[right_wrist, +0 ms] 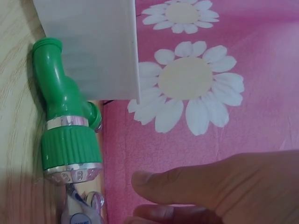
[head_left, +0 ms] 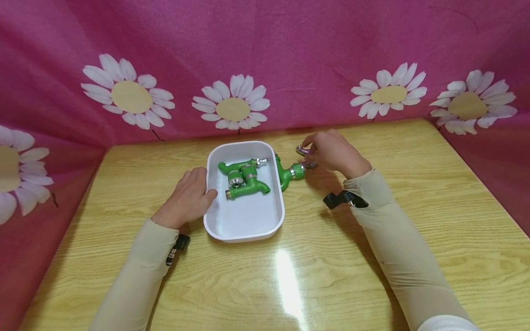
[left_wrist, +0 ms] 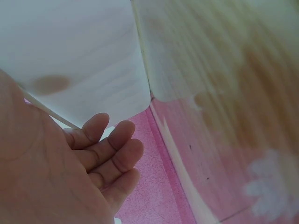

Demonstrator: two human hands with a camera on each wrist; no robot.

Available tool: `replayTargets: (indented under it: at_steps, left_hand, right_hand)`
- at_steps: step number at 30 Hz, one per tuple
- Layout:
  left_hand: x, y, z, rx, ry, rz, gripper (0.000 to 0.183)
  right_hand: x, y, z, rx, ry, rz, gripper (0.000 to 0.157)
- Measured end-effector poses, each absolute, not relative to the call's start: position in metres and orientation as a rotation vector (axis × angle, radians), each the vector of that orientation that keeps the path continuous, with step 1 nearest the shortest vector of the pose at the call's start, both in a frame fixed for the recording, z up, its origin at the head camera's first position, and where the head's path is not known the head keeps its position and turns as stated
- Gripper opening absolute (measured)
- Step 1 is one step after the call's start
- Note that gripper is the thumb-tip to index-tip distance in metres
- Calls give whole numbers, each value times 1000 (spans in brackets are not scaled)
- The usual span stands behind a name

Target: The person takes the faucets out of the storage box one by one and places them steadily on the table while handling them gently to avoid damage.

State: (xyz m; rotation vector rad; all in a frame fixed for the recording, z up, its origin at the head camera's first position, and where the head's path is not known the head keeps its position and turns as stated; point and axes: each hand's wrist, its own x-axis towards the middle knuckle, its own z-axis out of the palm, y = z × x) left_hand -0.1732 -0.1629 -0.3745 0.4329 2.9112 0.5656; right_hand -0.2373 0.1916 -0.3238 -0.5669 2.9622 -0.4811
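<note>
Left hand (head_left: pixel 186 197) at left wall of white tray (head_left: pixel 244 223) on bench (head_left: pixel 232 285); thumb over rim, fingers outside, gripping it. Two green taps (head_left: pixel 248 187) inside, crossing each other. Third green tap (head_left: pixel 286 179) lies on bench just beside tray's right wall, lever handle (head_left: pixel 304 151) pointing away. Right hand (head_left: pixel 334 154) over that handle, thumb and fingers slightly apart; contact uncertain. Behind: pink daisy-print cloth (head_left: pixel 298 59).

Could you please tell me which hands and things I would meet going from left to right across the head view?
Left hand → white rounded-rectangular plastic tub → green plastic-looking tap with a ribbed, silver-ringed collar, outside the tub → right hand.
</note>
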Motion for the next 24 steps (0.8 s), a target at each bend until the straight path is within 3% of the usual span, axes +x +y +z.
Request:
replayTargets:
  at_steps: [24]
  left_hand:
    - [-173,-163,-376,441,2914,561,51]
  right_hand:
    - [-225,183,-313,-685,3030,-489,28]
